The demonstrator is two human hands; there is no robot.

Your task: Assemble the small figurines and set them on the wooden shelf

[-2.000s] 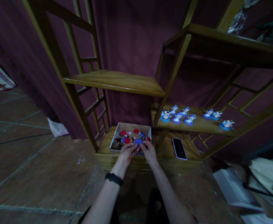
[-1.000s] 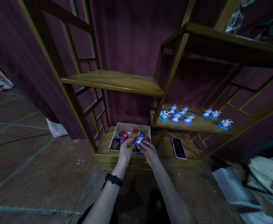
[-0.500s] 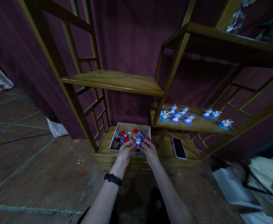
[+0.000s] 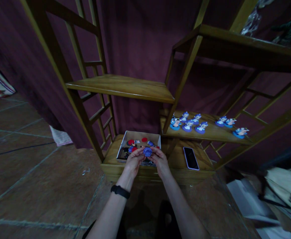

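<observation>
Between the fingertips of my left hand [image 4: 134, 160] and my right hand [image 4: 159, 160] is a small purple figurine [image 4: 147, 152], gripped from both sides. Its purple top or back faces me, so its front is hidden. Both hands are just over the near edge of an open cardboard box [image 4: 138, 133]. Inside the box lie several figurines on red and dark bases, such as a blue and red one [image 4: 151, 143]; my hands cover part of them.
The box stands on the low board of a wooden shelf unit [image 4: 120, 87]. A phone [image 4: 191, 158] lies to its right. On the right-hand shelf stand several purple figurines [image 4: 201, 127] and blue-based pig figurines [image 4: 240, 132]. White boxes [image 4: 250, 199] sit on the floor at right.
The held figurine has been turned: its pale front showed earlier, and now its purple top or back shows. My hands have stayed almost in place.
</observation>
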